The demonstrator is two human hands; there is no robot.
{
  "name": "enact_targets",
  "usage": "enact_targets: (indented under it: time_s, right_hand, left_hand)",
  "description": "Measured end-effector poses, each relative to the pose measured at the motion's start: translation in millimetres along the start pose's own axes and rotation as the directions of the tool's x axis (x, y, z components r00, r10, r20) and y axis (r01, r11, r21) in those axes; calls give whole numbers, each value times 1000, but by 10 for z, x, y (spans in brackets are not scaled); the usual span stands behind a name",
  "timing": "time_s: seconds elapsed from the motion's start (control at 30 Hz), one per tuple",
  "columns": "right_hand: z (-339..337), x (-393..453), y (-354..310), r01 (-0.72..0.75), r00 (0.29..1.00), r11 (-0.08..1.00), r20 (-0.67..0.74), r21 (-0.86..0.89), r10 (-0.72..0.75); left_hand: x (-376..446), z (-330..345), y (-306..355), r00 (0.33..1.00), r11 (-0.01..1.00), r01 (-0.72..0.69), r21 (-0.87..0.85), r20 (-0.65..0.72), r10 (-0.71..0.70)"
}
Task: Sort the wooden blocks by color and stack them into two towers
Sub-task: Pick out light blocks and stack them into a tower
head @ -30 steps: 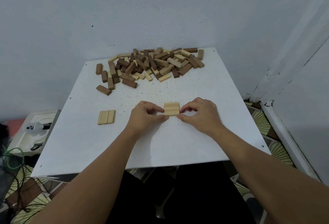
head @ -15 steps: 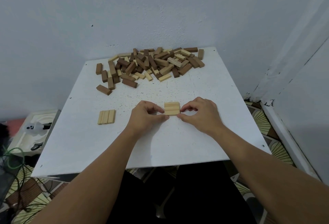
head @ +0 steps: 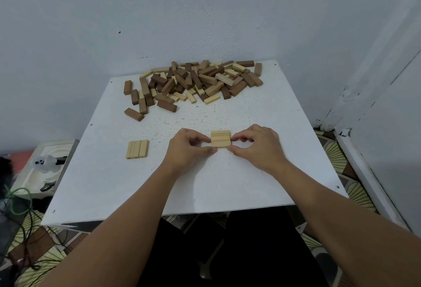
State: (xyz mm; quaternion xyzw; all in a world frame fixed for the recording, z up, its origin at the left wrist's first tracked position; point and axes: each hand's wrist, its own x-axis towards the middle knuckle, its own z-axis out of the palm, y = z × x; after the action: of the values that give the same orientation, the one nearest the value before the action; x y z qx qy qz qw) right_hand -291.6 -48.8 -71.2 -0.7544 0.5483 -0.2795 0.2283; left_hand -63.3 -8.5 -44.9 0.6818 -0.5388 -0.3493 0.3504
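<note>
White table point(head: 262, 172), light block row point(head: 220, 139) pinched between left hand point(head: 186, 147), right hand point(head: 257, 144)

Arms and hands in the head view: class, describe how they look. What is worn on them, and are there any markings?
Both forearms are bare as far as the frame shows, with no sleeve in view. The left hand and the right hand wear no gloves. No watch, ring, bracelet or marking is visible on either wrist or on the fingers that show.

Left hand point(head: 186, 147) and right hand point(head: 257, 145) pinch inward, fingers curled.
</note>
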Motion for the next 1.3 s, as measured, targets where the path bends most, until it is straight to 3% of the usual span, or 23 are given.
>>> enact_targets:
  time_s: [0.5, 0.87, 1.13, 1.3]
  right_hand:
    - [-3, 2, 1, -3, 1000, 1000, -14, -17, 3]
    - [-100, 108, -124, -80, 981, 988, 166, -131, 101]
    - [-117, 132, -160, -89, 975, 988, 192, -123, 112]
    - [-107, 105, -186, -68, 981, 987, 171, -144, 92]
  left_hand:
    - [12, 2, -17, 1000, 1000, -8, -2, -10, 8]
    - [238, -101, 134, 974, 991, 27, 128, 218, -55]
    - [266, -122, 138, 970, 989, 15, 149, 236, -51]
    - [262, -132, 174, 968, 971, -83, 223, 250, 25]
